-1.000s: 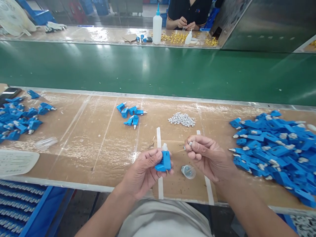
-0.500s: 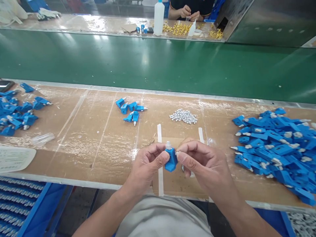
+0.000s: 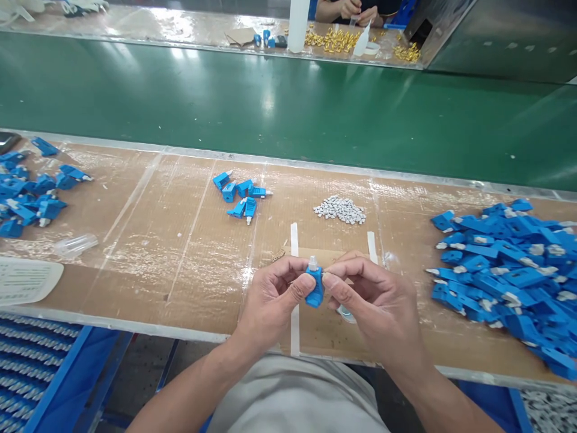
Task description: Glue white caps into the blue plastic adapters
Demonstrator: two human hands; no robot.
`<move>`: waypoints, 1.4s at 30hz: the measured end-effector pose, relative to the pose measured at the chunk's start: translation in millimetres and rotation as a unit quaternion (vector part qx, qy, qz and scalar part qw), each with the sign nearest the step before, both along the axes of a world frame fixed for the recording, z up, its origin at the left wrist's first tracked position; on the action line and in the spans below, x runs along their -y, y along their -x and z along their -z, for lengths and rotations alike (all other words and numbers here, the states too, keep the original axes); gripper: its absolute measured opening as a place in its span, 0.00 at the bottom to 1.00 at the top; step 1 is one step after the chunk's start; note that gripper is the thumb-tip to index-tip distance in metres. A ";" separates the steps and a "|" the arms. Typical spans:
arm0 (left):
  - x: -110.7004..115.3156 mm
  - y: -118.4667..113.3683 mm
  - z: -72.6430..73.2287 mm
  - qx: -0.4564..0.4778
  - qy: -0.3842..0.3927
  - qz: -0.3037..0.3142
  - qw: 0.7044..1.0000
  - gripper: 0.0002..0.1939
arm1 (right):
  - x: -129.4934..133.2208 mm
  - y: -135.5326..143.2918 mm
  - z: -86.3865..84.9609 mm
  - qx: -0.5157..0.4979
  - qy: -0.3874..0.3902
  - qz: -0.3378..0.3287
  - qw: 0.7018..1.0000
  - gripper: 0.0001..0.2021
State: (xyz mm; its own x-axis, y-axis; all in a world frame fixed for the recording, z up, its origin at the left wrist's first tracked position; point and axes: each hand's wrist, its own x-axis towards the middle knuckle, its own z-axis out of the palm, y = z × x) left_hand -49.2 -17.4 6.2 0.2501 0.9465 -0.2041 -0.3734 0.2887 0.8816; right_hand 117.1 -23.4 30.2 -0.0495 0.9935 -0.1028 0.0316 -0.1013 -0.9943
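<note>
A blue plastic housing with a pale tip is pinched between the thumb and fingers of my left hand, its tip pointing away from me. From the right, my right hand is closed in a pinch against the side of the housing. Whatever small piece lies between its thumb and forefinger is mostly hidden. Both hands hover above a brown board with white tape strips. Partly behind the right hand shows a small round clear item. Beyond the hands lies a heap of small grey-white pieces.
Blue housings lie in a large pile at right, a small group at centre and another pile at left. A green conveyor belt runs behind the table. Across it, a person's hands work near brass-coloured parts.
The blue housing has turned slightly in my left fingers and my right fingertips press closer to its side. The whole view has shifted a little.
</note>
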 end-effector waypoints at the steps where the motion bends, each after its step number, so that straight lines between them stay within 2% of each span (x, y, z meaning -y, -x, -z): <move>1: -0.6 0.4 -0.3 -0.007 -0.005 0.001 1.000 0.08 | -1.5 -0.4 1.0 -0.011 0.006 0.000 1.000 0.06; 4: -2.9 2.2 -1.6 0.015 -0.004 0.028 0.999 0.08 | -8.1 -3.6 3.6 -0.112 0.060 -0.023 0.992 0.07; 7: -4.4 3.2 -3.3 0.060 0.009 0.066 0.996 0.10 | -13.9 -9.0 5.7 -0.231 0.157 -0.062 0.958 0.08; 11: -5.5 2.2 -7.6 0.080 0.035 0.088 0.992 0.12 | -15.8 -15.4 8.0 -0.272 0.219 -0.091 0.933 0.16; 16: -6.7 -1.1 -14.0 0.100 0.057 0.104 0.988 0.13 | -13.7 -19.1 9.9 -0.307 0.225 -0.115 0.917 0.15; 20: -7.2 -3.0 -15.5 0.112 0.080 0.102 0.985 0.15 | -12.5 -19.9 11.3 -0.307 0.223 -0.120 0.918 0.14; 33: -5.6 -2.3 -10.8 0.144 0.111 0.100 0.978 0.15 | -11.1 -12.9 13.6 -0.297 0.236 -0.095 0.920 0.15; 42: -2.5 0.1 -9.0 0.095 0.049 0.097 0.990 0.13 | -4.8 -8.7 10.0 -0.282 0.196 -0.074 0.936 0.13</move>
State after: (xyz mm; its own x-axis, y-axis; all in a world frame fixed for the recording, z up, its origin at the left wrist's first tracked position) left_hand -49.3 -14.9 15.3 0.4676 0.8552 -0.2237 -0.4597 0.4514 0.7648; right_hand 125.8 -18.6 20.2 -0.3403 0.8627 -0.3741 -0.4453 -0.4983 -0.7439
